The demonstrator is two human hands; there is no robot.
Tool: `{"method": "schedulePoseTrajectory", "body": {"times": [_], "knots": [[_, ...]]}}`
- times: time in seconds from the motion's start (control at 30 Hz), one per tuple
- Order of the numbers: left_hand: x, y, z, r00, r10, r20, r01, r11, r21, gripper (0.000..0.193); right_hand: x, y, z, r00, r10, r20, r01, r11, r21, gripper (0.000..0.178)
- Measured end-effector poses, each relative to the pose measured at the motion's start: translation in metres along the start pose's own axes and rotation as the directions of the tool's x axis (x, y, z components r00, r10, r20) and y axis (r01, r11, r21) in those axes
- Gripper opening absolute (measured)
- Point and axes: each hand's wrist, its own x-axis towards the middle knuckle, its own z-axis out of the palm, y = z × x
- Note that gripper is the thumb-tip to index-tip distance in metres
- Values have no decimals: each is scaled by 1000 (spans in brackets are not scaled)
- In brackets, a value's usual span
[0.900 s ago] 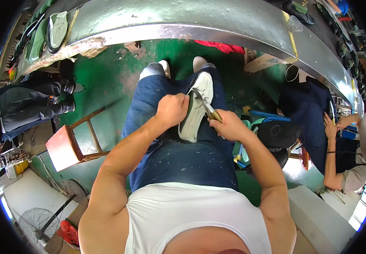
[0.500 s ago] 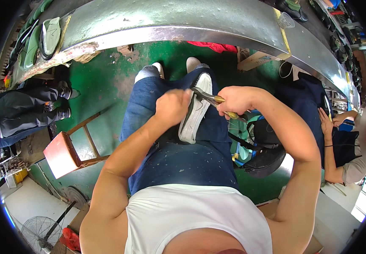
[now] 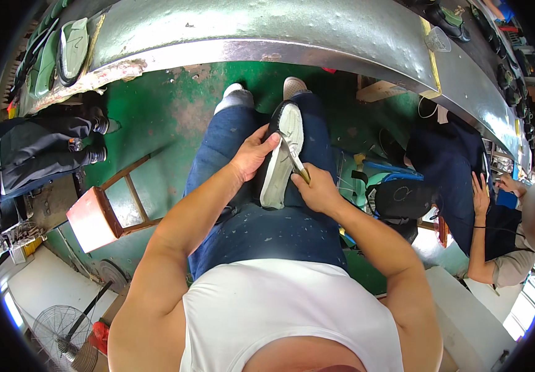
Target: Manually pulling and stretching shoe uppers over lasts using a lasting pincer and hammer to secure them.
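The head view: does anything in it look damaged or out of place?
Yes, the metal bench looks damaged: toward the left, its near edge is pale and ragged, unlike the smooth metal beside it. The green floor also has worn-looking patches.

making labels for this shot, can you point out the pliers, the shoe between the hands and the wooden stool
pliers (image 3: 296, 162): head view, on the metal part
shoe (image 3: 278, 168): head view, on the pale underside
wooden stool (image 3: 93, 221): head view, on the reddish seat
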Motion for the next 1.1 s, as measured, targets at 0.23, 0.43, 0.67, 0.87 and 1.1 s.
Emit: {"method": "schedulePoseTrajectory", "body": {"times": [0.23,0.43,0.67,0.87,1.1], "knots": [[4,3,14,999,8,-44,-5,997,79,72,9,0,-29,884,204,420,-421,739,526,27],[1,9,26,992,-34,-124,52,989,139,64,-8,11,0,902,188,388,-427,514,744,23],[9,15,38,970,-58,-235,134,936,325,53,-8,66,-53,768,-84,635,-574,351,740,41],[5,18,48,969,-70,-236,150,928,342,59,1,11,-94,967,90,239,-173,918,357,37],[10,23,41,974,-107,-200,201,816,542,66,29,-1,-72,978,-112,178,123,991,-53,42]]}}
